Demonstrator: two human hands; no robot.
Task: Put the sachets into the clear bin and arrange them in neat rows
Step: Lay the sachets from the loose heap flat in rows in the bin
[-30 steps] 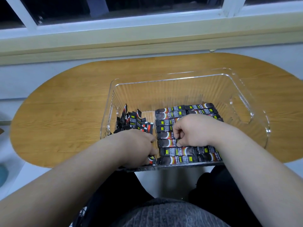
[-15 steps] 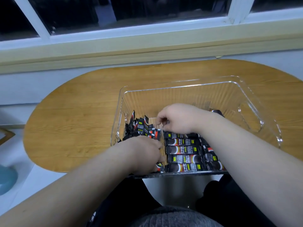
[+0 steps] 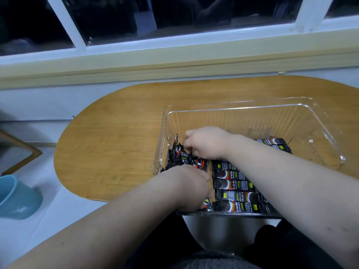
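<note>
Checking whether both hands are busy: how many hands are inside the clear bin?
2. Left hand at the bin's near edge; right hand farther in, pinching a sachet in the loose pile.

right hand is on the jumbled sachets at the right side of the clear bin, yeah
No. The head view shows the right hand on the jumbled sachets at the left side of the clear bin. The neat rows fill the right side.

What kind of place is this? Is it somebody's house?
Probably a home at night: a small wooden table below a dark window, with a clear bin of sachets on it.
</note>
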